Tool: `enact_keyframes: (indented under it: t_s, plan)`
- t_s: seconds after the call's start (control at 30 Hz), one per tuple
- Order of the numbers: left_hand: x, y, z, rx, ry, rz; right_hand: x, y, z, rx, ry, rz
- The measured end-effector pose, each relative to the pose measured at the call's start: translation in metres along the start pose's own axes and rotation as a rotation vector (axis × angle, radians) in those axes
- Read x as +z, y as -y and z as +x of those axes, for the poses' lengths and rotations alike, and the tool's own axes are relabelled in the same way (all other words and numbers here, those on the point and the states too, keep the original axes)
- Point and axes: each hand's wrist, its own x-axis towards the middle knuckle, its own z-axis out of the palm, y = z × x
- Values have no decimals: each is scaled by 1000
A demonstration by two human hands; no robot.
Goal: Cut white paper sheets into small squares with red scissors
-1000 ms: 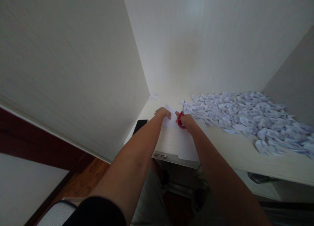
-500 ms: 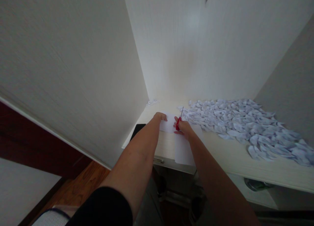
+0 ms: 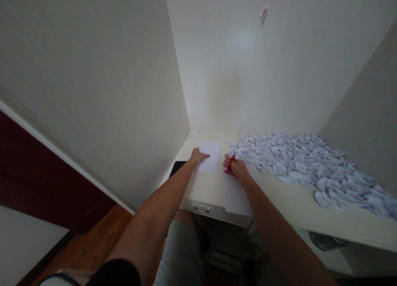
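Observation:
My left hand point(image 3: 198, 156) is at the left edge of a white sheet of paper point(image 3: 212, 162) on the desktop, its thumb lying on top of the paper and its other fingers mostly hidden. In my right hand point(image 3: 237, 168) is a pair of scissors point(image 3: 231, 163) with red handles, blades pointing away from me. The fingers of that hand are partly spread around the handles. Beneath the right hand and forearm lies another white sheet point(image 3: 237, 197), which hangs slightly over the front edge of the desk.
A large heap of white paper scraps point(image 3: 297, 158) covers the right side of the desk point(image 3: 204, 189). Small scraps point(image 3: 194, 133) lie in the back left corner. A black flat object point(image 3: 177, 168) rests at the left edge. Below is a drawer handle point(image 3: 201, 208); walls enclose the desk.
My left hand has moved left and nearer to me, and more of the sheet now shows. The right hand with the scissors has shifted slightly right. The view has tilted up a little.

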Motion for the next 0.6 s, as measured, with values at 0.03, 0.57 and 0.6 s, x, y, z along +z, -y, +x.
enact_keyframes:
  t_s: [0.03, 0.57, 0.6]
  plan:
    - [-7, 1, -5, 25, -11, -36, 0, 1, -2, -25, 8, 9]
    - [-31, 7, -54, 334, -139, -269, 49, 10, -20, -387, 139, 102]
    - [-31, 7, -56, 341, -147, -268, 48, 10, -21, -392, 146, 94]
